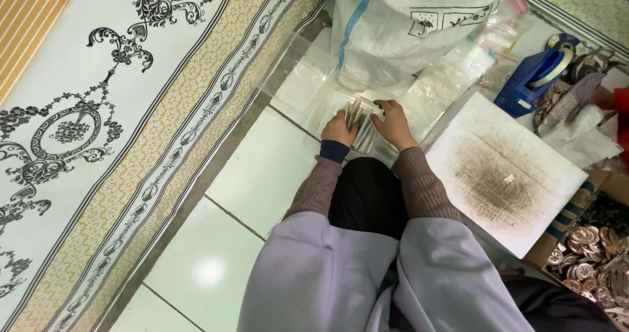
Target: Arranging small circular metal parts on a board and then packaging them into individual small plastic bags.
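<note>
Where the head view looks down past grey sleeves, the left hand (339,130) and right hand (395,123) meet over a clear plastic tray (308,86) on the tiled floor (262,175). Between them stands a small bundle of thin flat strips (356,114), tan and grey, upright; both hands curl their fingers around it, pinching it from either side. A white woven sack (406,24) rises just behind. At right lie 1 stained white board (504,175), a blue tape dispenser (527,81) and a box of metal discs (593,247).
</note>
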